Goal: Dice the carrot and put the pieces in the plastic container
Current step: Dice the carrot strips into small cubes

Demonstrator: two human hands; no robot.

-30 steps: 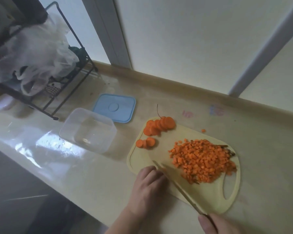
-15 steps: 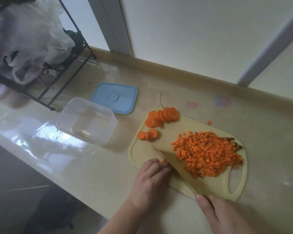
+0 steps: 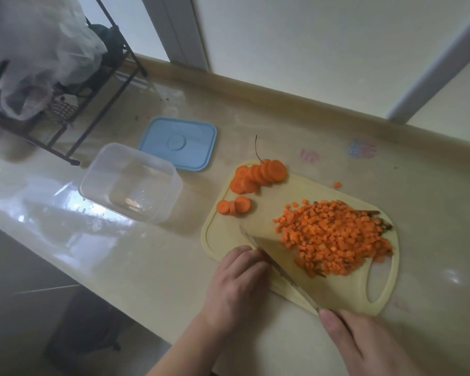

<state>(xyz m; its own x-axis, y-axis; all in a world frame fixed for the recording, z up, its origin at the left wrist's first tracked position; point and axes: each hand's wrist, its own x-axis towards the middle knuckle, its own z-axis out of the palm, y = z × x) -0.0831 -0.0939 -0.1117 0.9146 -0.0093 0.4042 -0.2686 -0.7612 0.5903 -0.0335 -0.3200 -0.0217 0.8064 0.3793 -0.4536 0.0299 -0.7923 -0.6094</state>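
A pale yellow cutting board (image 3: 345, 290) lies on the counter with a heap of diced carrot (image 3: 334, 236) on its right half. Two groups of carrot slices sit at its far left: a fanned row (image 3: 258, 176) and a few loose rounds (image 3: 234, 206). My right hand (image 3: 364, 346) grips the handle of a knife (image 3: 280, 267) whose blade lies across the board's near left part. My left hand (image 3: 236, 283) rests on the board's near left corner with fingers curled over a bit of carrot beside the blade. The clear plastic container (image 3: 130, 183) stands empty left of the board.
A blue lid (image 3: 178, 143) lies behind the container. A black wire rack (image 3: 73, 85) holding plastic bags stands at the far left. One stray carrot cube (image 3: 337, 185) lies on the counter beyond the board. The counter's front edge runs diagonally below my hands.
The view has shifted so both hands sit higher in frame. The knife's blade has moved further onto the board next to my left fingers. The carrot heap and slices have stayed put.
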